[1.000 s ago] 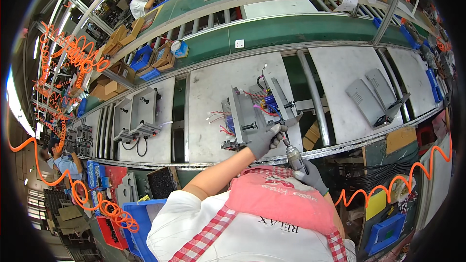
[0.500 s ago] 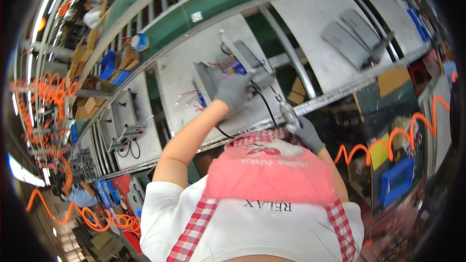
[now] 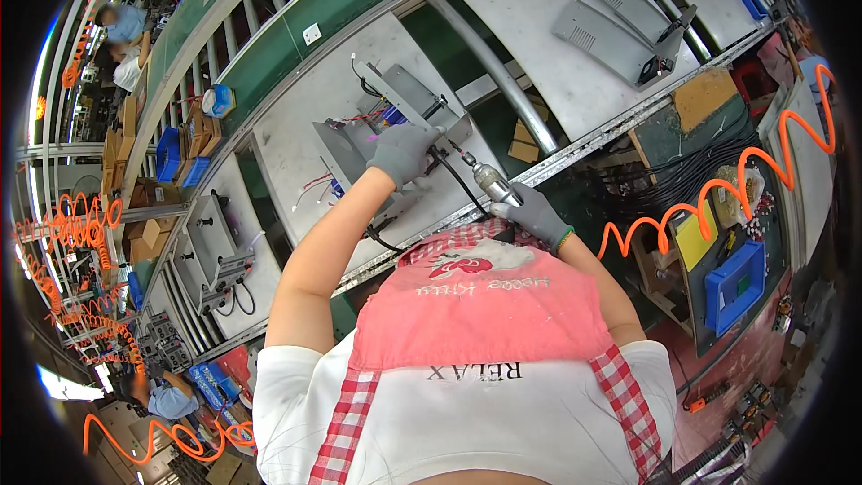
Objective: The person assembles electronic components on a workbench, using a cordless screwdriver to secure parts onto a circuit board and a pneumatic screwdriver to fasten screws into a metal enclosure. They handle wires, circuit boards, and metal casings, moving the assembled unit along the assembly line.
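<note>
A grey metal housing [image 3: 337, 154], with wires and a blue part inside, lies on a pale board [image 3: 292, 139] in front of me. My left hand [image 3: 404, 154], in a grey glove, is closed on its near end, beside a black cable [image 3: 462, 181]. The fingertips are partly hidden. In my right hand [image 3: 537, 216], also gloved, is a silver power screwdriver [image 3: 492, 181]. Its bit points left, close to the housing's near end plate; I cannot tell whether it touches.
Grey vented panels [image 3: 602, 40] lie on another board to the right. A second grey housing [image 3: 211, 247] sits at left. Metal rollers [image 3: 489, 72] run between boards. An orange coiled hose [image 3: 700, 229] hangs at right above a blue bin [image 3: 736, 283]. Other people work at far left.
The whole view has shifted a little. The screwdriver's bit has come closer to the housing's near end. My left hand stays on the housing.
</note>
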`<state>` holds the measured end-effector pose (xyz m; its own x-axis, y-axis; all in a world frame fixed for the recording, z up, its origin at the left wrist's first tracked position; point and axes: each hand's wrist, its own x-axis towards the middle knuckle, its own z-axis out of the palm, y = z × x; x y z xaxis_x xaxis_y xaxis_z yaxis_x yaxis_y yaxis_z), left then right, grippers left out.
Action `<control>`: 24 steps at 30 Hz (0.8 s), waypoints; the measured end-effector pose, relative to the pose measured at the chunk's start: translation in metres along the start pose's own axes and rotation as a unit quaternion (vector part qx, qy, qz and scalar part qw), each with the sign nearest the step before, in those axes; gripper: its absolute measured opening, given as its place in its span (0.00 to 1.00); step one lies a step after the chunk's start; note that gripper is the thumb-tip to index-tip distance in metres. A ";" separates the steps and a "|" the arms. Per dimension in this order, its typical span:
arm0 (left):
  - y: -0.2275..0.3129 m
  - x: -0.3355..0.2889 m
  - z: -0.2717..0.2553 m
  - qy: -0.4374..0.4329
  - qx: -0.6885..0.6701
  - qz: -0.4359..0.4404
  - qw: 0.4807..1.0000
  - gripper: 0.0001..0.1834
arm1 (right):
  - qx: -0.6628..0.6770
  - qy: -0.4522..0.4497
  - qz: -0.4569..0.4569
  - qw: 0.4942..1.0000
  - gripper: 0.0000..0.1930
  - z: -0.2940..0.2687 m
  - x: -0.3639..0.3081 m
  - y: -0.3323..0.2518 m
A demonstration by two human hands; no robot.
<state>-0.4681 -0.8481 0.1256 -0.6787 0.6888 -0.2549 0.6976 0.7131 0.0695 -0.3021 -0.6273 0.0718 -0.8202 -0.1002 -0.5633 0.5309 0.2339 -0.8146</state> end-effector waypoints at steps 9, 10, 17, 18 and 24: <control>-0.003 0.001 0.008 -0.008 -0.002 -0.005 1.000 0.28 | -0.002 0.007 -0.013 1.000 0.26 0.008 0.016 0.011; -0.004 0.001 0.010 -0.003 -0.008 -0.003 1.000 0.28 | -0.006 0.010 -0.017 1.000 0.25 0.009 0.017 0.012; -0.006 0.001 0.012 0.013 -0.027 -0.003 1.000 0.28 | 0.084 -0.032 -0.026 0.996 0.19 0.008 0.024 0.020; -0.006 0.001 0.011 0.011 -0.030 -0.004 0.999 0.29 | 0.088 -0.032 -0.036 0.995 0.19 0.008 0.028 0.026; -0.004 -0.002 0.016 0.009 -0.060 -0.030 0.998 0.30 | 0.107 -0.021 -0.048 0.993 0.18 0.015 0.027 0.021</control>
<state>-0.4658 -0.8548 0.1106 -0.7229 0.6460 -0.2449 0.6237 0.7627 0.1709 -0.3097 -0.6391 0.0372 -0.8620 -0.1529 -0.4833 0.4875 0.0107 -0.8730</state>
